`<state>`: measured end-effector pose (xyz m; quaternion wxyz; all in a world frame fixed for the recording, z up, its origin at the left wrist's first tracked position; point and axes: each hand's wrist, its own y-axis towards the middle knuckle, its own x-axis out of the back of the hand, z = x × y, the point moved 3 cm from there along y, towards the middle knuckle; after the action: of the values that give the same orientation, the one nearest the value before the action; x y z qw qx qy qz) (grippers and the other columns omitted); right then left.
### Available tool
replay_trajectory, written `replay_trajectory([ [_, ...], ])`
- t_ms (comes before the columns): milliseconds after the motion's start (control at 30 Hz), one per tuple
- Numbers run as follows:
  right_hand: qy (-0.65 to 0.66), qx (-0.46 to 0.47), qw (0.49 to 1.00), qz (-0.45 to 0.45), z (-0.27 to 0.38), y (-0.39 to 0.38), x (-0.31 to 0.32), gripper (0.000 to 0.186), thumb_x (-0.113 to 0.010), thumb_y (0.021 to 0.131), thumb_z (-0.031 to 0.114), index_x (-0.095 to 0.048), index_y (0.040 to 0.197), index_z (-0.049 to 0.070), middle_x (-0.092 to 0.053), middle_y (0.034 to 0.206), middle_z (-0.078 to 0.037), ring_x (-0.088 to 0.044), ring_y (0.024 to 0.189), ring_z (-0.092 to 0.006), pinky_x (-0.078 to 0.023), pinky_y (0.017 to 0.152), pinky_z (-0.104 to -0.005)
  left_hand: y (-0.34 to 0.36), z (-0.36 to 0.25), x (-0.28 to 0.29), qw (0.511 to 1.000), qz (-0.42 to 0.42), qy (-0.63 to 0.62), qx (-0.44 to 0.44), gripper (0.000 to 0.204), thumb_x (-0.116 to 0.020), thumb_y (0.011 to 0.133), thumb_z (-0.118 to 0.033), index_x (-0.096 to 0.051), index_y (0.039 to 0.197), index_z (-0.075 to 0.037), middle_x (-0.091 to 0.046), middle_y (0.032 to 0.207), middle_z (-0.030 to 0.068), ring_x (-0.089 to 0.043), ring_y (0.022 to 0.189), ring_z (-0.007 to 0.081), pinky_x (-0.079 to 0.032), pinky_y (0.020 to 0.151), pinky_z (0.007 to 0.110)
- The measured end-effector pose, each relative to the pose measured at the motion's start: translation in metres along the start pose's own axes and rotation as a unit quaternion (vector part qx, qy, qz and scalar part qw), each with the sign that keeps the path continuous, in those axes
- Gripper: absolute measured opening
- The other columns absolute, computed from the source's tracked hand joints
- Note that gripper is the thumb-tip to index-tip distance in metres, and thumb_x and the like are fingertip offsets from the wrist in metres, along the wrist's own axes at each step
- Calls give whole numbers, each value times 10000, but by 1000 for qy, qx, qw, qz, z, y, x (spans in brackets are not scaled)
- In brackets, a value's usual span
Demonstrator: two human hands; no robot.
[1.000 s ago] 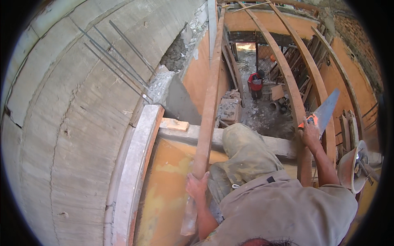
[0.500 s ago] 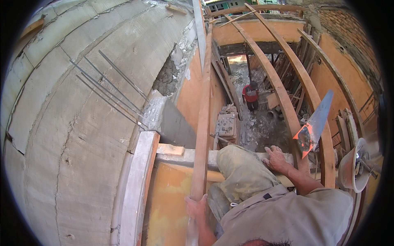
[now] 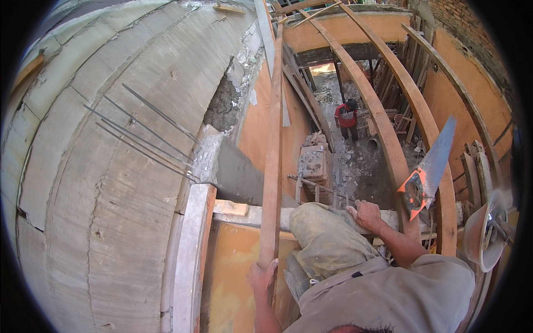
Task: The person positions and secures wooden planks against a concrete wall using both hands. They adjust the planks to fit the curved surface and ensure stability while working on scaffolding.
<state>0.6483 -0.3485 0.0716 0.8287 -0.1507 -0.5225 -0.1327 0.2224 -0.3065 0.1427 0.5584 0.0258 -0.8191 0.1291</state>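
Observation:
At the lower middle, my left hand (image 3: 264, 276) is wrapped round a long wooden beam (image 3: 271, 211) that runs away from me. My right hand (image 3: 363, 216) holds nothing and rests with slightly bent, parted fingers on the pale concrete crossbeam (image 3: 255, 214), beside my bent trousered knee (image 3: 322, 233). Right of that hand, a handsaw (image 3: 436, 161) with an orange and black handle rests across the right-hand rafters (image 3: 397, 155), blade pointing up and away. A pale bucket-like container (image 3: 477, 236) with metal pieces in it is at the far right.
A cracked concrete surface (image 3: 78, 183) with protruding rebar (image 3: 139, 139) fills the left. A pale plank (image 3: 189, 266) lies left of my beam. Below the rafters, a person in red (image 3: 345, 119) stands among rubble, stacked timber and blocks (image 3: 312, 158). Orange walls (image 3: 449, 111) surround the drop.
My right hand has let go of the saw, leaving it on the rafters, and moved down-left onto the crossbeam. My left hand still grips the beam.

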Motion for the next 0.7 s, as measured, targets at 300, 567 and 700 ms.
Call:
replay_trajectory([
  [300, 32, -54, 998, 21, -2, 5, -2, 578, -486, 970, 570, -658, 1040, 22, -686, 995, -210, -659, 998, -380, -501, 866, -503, 35, -21, -51, 995, -90, 2, -41, 853, -782, 747, -598, -529, 1227, 60, -630, 1127, 279, -604, 1074, 457, -474, 916, 524],
  [567, 34, -65, 996, 59, 16, 16, 1, 494, -539, 962, 504, -653, 1051, 31, -672, 1009, -177, -643, 996, -361, -498, 856, -487, 44, -18, -39, 993, -107, 43, -41, 859, -795, 739, -586, -525, 1248, 52, -598, 1210, 272, -542, 1179, 435, -385, 1025, 535],
  [700, 41, -111, 990, 77, 4, 15, 17, 575, -532, 948, 564, -658, 1090, 22, -683, 1039, -196, -649, 1026, -349, -504, 866, -481, 46, -35, -43, 979, -151, 95, -93, 866, -833, 721, -525, -511, 1275, 57, -573, 1257, 270, -464, 1265, 412, -282, 1102, 547],
])
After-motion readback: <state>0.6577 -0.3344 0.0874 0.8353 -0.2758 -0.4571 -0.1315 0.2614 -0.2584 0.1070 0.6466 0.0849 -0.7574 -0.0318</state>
